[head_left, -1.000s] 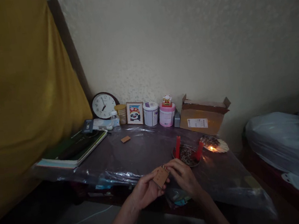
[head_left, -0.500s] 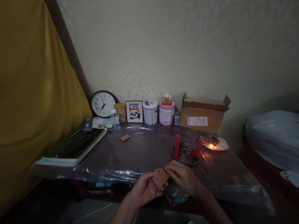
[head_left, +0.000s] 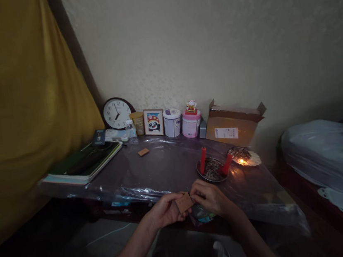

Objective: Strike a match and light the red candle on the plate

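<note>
My left hand (head_left: 168,210) grips a small brown matchbox (head_left: 184,203) with faint marks on its face, held just past the table's front edge. My right hand (head_left: 209,197) is closed in a pinch at the box's right end. Whatever sits between those fingertips is too small to make out. A similar brown box (head_left: 143,152) lies flat on the table. Beyond my right hand, a round metal dish (head_left: 212,175) carries two red candles, one upright (head_left: 203,160) and the other leaning (head_left: 226,165). A small flame (head_left: 242,161) burns on a second plate (head_left: 253,159) farther right.
Plastic film covers the table (head_left: 163,167). Along the wall stand a clock (head_left: 117,113), a framed panda picture (head_left: 153,122), a white tub (head_left: 172,123), a pink tub (head_left: 191,126) and a cardboard box (head_left: 243,126). Books (head_left: 82,166) lie left; a plastic bag (head_left: 325,155) is right.
The view has tilted slightly down, so the table things sit higher. Both hands stay together at the matchbox, with the right fingers a little shifted at its end.
</note>
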`<state>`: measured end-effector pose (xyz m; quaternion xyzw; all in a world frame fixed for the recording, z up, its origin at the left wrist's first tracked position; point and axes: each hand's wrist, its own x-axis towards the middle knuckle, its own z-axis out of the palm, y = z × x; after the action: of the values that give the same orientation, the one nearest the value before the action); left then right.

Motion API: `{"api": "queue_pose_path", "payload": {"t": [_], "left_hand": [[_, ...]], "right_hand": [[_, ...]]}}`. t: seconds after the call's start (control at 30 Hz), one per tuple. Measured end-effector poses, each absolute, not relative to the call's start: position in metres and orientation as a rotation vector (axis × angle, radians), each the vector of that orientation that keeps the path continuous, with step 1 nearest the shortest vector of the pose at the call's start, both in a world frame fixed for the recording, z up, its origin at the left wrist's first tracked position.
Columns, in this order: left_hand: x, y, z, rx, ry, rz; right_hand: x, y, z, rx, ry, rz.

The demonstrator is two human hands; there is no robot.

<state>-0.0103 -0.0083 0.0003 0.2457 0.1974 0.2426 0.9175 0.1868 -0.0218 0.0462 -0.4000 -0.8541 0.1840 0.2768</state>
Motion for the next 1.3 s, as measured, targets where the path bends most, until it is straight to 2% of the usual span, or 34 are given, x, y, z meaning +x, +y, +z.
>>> {"api": "queue_pose_path", "payload": {"t": [0.83,1.3], "left_hand": [[-0.013,-0.007,-0.001,0.623,0.351,0.485],[-0.009,-0.012,0.015,0.627,0.285,0.731]], "right_hand": [[0.190,-0.023,0.050,-1.015,-2.329,0.452],[0.199,-0.012,0.046,-1.143,-1.949,0.423]]}}
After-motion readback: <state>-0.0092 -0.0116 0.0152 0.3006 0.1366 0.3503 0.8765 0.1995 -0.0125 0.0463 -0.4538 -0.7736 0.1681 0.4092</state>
